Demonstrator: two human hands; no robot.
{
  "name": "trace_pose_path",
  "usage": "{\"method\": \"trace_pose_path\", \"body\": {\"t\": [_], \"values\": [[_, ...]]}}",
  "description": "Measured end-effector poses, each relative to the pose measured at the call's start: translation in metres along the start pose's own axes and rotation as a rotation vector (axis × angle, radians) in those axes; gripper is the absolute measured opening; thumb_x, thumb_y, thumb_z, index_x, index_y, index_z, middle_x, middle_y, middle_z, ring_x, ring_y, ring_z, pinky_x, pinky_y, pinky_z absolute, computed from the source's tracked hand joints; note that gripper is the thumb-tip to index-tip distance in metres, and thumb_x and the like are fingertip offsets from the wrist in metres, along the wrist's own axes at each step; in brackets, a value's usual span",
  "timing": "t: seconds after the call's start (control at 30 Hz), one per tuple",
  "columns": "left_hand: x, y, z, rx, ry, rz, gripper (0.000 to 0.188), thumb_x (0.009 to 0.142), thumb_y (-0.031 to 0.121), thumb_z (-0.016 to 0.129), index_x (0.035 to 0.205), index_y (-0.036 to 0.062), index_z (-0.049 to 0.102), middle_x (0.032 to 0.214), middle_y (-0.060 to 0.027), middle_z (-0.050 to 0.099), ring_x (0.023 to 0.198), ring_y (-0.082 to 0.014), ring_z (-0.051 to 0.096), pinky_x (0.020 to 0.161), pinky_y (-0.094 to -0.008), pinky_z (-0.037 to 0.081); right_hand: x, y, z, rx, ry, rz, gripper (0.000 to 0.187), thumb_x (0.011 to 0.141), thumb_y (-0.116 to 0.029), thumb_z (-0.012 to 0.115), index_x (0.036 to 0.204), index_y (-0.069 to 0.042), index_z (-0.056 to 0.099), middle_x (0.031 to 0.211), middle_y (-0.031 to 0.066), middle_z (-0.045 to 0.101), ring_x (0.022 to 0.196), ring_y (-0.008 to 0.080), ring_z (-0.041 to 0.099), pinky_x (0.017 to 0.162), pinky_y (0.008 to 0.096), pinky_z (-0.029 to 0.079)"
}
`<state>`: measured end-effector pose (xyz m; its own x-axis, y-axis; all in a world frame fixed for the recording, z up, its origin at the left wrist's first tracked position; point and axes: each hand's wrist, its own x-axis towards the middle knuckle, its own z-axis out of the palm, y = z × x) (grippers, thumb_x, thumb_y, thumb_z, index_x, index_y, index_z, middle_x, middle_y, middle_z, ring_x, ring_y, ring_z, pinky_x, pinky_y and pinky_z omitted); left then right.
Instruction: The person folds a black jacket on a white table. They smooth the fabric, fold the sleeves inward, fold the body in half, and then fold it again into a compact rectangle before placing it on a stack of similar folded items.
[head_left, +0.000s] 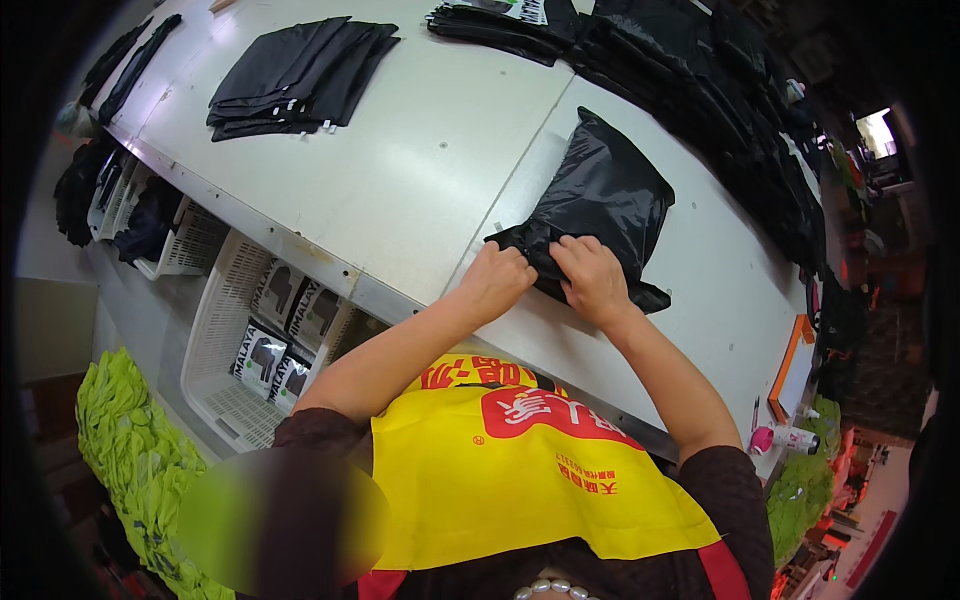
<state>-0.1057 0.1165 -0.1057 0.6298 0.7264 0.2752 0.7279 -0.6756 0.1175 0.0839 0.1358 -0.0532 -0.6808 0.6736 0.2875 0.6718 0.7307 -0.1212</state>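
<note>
white tabletop slants across the view, reaching well past the fingers ahead and to the left. nearest the body, behind both sets of fingers, is a yellow apron. left of the fingers and below the tabletop's edge, a white plastic basket holds printed packets. well to the right and nearer the body than the fingers lies a pink-capped bottle.

both hands meet the black plastic bag on its near, gathered side. the left hand has its fingers curled together, clamped on bunched film at the near left corner; the right hand pinches the same side nearer its middle. some fingertips are tucked out of sight, so i cannot tell how much film they hold. the bag's puffed bulk lies ahead of the fingers and leans right, its long axis running away from them toward a pointed far corner. the right hand is nearer that bulk, and the near right corner pokes out beyond it, untouched.

farther off, a stack of flat black pieces lies ahead and left of the fingers; a pile of black packs stretches beyond the bag, ahead and right.
</note>
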Motion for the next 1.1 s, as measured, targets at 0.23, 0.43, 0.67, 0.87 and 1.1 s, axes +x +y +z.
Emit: {"method": "trace_pose_path", "body": {"t": [0.23, 0.43, 0.67, 0.87, 1.1], "values": [[0.022, -0.011, -0.039, 0.094, -0.012, 0.332, 0.004, 0.073, 0.013, 0.057, 0.070, 0.0142, 0.059, 0.072, 0.0016, 0.060, 0.075, -0.0134, 0.058, 0.062, -0.0282, 0.041, -0.007, 0.010, 0.006, -0.068, -0.252, -0.047, 0.021, 0.071, -0.008, 0.057, 0.092, -0.007, 0.059, 0.090, 0.0043, 0.060, 0.084, 0.0225, 0.057, 0.062, 0.0350, 0.047], [0.017, -0.002, -0.012, -0.170, -0.163, 0.185, 0.005, 0.072, 0.008, 0.057, 0.075, 0.0062, 0.060, 0.077, -0.0052, 0.060, 0.079, -0.0215, 0.059, 0.059, -0.0344, 0.050, 0.064, 0.032, 0.021, 0.130, -0.709, 0.165, 0.028, 0.062, -0.015, 0.069, 0.088, -0.007, 0.063, 0.084, 0.0144, 0.065, 0.088, 0.0326, 0.062, 0.075, 0.0408, 0.050], [0.059, 0.076, 0.027, -0.189, -0.504, -0.049, 0.015, 0.073, 0.014, 0.060, 0.080, 0.0051, 0.070, 0.081, -0.0127, 0.068, 0.072, -0.0245, 0.066, 0.065, -0.0368, 0.052, 0.069, 0.036, 0.022, 0.219, -0.717, 0.177, 0.042, 0.059, -0.013, 0.071, 0.101, -0.010, 0.067, 0.093, 0.0134, 0.067, 0.092, 0.0311, 0.062, 0.080, 0.0375, 0.050], [0.052, 0.078, 0.031, -0.515, -0.018, -0.118, 0.014, 0.073, 0.012, 0.062, 0.085, 0.0106, 0.067, 0.085, -0.0120, 0.065, 0.078, -0.0320, 0.062, 0.067, -0.0419, 0.051, 0.061, 0.036, 0.013, 0.206, -0.573, 0.225, 0.041, 0.062, -0.008, 0.065, 0.103, -0.011, 0.066, 0.094, 0.0132, 0.067, 0.091, 0.0316, 0.062, 0.080, 0.0382, 0.050], [0.033, 0.044, 0.006, -0.465, -0.163, -0.122, 0.017, 0.072, 0.014, 0.064, 0.089, 0.0118, 0.068, 0.089, -0.0087, 0.064, 0.088, -0.0292, 0.059, 0.074, -0.0383, 0.049, -0.003, 0.032, -0.052, 0.054, -0.131, 0.058, 0.073, 0.062, -0.045, 0.073, 0.121, -0.006, 0.054, 0.124, 0.0131, 0.054, 0.118, 0.0292, 0.047, 0.096, 0.0407, 0.038]]}}
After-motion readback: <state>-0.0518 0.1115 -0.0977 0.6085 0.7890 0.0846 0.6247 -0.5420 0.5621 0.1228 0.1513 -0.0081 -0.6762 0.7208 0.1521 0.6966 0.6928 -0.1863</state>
